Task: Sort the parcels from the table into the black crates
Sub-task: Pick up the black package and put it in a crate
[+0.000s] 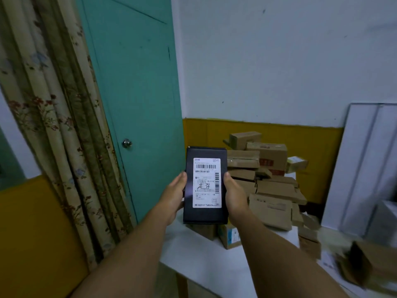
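Note:
A flat black parcel (206, 215) with a white shipping label is held upright in front of me, above the table's left end. My left hand (174, 195) grips its left edge and my right hand (233, 195) grips its right edge, thumbs on the front face. Behind it a heap of brown cardboard parcels (271, 188) lies on the white table (206, 267). No black crate is in view.
A teal door (133, 100) with a round knob and a flowered curtain (55, 130) stand to the left. White panels (363, 168) lean against the wall at the right. A blurred brown box (363, 263) sits at the table's near right.

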### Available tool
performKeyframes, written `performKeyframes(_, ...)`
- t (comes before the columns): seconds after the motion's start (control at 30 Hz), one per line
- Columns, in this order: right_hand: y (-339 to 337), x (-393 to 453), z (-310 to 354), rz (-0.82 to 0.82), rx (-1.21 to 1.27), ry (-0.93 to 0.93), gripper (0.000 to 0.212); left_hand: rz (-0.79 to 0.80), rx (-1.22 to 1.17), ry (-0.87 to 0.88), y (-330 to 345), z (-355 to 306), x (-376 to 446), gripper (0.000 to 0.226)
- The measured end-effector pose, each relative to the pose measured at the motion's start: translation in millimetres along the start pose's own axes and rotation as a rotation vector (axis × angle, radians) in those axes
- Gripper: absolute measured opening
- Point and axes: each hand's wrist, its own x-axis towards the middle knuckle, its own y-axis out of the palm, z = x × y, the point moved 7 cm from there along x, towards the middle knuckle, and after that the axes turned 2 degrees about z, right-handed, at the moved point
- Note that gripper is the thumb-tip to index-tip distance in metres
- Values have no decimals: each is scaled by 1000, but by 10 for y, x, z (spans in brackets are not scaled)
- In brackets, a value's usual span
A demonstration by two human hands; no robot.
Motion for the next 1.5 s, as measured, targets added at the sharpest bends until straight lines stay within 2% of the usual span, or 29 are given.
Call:
performKeyframes(0.23, 161, -43, -115, 95, 41, 50, 40, -101, 17, 14, -233, 86, -11, 51)
performKeyframes(0.4, 434, -154, -357, 162, 47, 135, 38, -220, -72, 2, -571, 305, -167, 57)
performKeyframes(0.53, 886, -298, -659, 240, -24, 178, 38, -365, -186, 8, -985, 439, -518, 34)
performKeyframes(0.63, 1364, -517, -939, 345, -37, 212, 37, -495, -198, 23, -1440, 490, -967, 40)
performKeyframes(0.7, 1839, -874, -1133, 469, -37, 257, 33, -623, -177, 48, -1943, 510, -1443, 42)
performKeyframes(0.77, 2241, -1205, -1261, 576, -24, 280, 27, -712, -147, 37, -2341, 508, -1888, 58)
performKeyframes(0.97, 3479, -2578, -1413, 912, 3, 294, 24, -991, -135, 74, -3516, 396, -3482, 58)
performKeyframes(1.07, 4063, -3396, -1417, 1019, -37, 271, 25, -1102, -188, 146, -3882, 207, -4435, 38)
performKeyframes(1.27, 5154, -5363, -1422, 1271, -23, 297, 33, -1369, -186, 235, -4649, -31, -6532, 41)
performKeyframes(1.5, 5840, -7402, -1683, 1547, 2, 355, 30, -1671, -95, 269, -5099, 19, -8497, 39)
